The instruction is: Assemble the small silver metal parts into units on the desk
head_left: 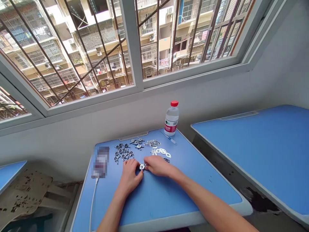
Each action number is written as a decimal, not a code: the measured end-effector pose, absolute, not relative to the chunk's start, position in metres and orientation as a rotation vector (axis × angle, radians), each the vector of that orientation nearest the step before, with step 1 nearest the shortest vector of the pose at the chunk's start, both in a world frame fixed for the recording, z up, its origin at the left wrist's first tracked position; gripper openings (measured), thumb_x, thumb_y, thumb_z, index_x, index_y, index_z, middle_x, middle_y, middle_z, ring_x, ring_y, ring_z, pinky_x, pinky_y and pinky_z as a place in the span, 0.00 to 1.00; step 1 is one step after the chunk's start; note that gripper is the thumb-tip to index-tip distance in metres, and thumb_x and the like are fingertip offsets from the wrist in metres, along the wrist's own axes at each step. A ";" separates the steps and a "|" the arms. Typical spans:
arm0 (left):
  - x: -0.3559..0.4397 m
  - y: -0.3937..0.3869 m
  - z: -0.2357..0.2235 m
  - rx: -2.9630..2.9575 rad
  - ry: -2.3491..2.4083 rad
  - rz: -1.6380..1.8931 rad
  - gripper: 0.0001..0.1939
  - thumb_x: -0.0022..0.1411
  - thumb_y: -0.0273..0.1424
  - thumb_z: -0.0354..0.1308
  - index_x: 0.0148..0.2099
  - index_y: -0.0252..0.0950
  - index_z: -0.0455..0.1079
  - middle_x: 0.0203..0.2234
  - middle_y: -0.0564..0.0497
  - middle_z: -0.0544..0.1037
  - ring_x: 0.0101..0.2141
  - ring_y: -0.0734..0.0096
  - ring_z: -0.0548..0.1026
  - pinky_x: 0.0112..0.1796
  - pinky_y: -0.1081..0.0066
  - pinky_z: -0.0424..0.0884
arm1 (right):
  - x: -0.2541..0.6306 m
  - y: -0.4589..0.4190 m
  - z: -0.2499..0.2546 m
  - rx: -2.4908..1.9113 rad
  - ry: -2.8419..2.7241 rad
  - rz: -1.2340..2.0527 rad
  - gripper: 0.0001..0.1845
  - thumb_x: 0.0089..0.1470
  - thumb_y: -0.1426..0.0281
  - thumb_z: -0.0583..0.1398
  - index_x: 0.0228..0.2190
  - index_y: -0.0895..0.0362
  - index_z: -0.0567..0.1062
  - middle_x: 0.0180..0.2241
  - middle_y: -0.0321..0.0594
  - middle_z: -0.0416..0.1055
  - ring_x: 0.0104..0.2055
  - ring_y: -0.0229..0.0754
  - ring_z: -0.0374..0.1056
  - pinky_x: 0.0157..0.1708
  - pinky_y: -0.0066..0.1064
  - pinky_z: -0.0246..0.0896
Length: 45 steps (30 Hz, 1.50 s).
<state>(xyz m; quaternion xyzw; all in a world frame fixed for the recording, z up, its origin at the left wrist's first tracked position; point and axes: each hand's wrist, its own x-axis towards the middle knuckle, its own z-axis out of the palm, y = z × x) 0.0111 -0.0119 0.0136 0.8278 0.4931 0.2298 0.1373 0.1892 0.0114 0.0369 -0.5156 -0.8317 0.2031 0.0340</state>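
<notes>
My left hand point(131, 175) rests on the blue desk, its fingers closed around one side of a small silvery metal fitting point(142, 167) with a round middle. From the other side, the fingertips of my right hand point(156, 165) pinch at the same fitting; whether they hold a second tiny piece is hidden. Just beyond my left hand lies a cluster of dark ring-shaped metal parts point(123, 152). Flat silver gasket-like plates point(164, 152) lie past my right hand, with some black rings point(166, 159) partly covered by it.
Farther back are a pile of small silver pieces point(153, 142) and several assembled-looking metal parts point(138, 141). A water bottle point(171, 119) stands at the back corner beside a pen-like tool point(172, 140). At left lies a blurred phone-like object point(100, 162) with a white cable point(93, 203).
</notes>
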 end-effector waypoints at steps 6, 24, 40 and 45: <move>0.005 -0.010 0.016 2.309 1.372 0.612 0.04 0.56 0.27 0.56 0.33 0.39 0.63 0.32 0.52 0.72 0.38 0.62 0.70 0.47 0.59 0.61 | 0.190 0.012 0.036 -1.624 -2.525 0.615 0.10 0.58 0.69 0.56 0.39 0.56 0.76 0.38 0.46 0.77 0.42 0.49 0.71 0.33 0.31 0.49; 0.000 -0.002 -0.003 2.318 1.315 0.635 0.09 0.62 0.22 0.55 0.30 0.37 0.63 0.31 0.50 0.73 0.36 0.64 0.69 0.39 0.67 0.64 | 0.190 0.004 0.050 -1.480 -2.531 0.699 0.15 0.53 0.62 0.60 0.40 0.57 0.77 0.37 0.47 0.78 0.40 0.52 0.73 0.31 0.31 0.54; 0.002 -0.004 0.004 2.523 1.440 0.653 0.05 0.63 0.24 0.57 0.33 0.36 0.68 0.32 0.49 0.75 0.36 0.63 0.72 0.40 0.64 0.64 | 0.187 0.011 0.036 -1.469 -2.525 0.364 0.10 0.56 0.74 0.55 0.31 0.57 0.77 0.32 0.45 0.79 0.35 0.45 0.72 0.28 0.30 0.45; -0.003 -0.001 0.004 2.466 1.572 0.819 0.05 0.61 0.22 0.55 0.36 0.36 0.70 0.34 0.49 0.75 0.39 0.62 0.73 0.42 0.61 0.65 | 0.187 0.018 0.032 -1.612 -2.371 0.270 0.09 0.56 0.75 0.55 0.31 0.56 0.76 0.32 0.41 0.78 0.35 0.41 0.72 0.28 0.29 0.44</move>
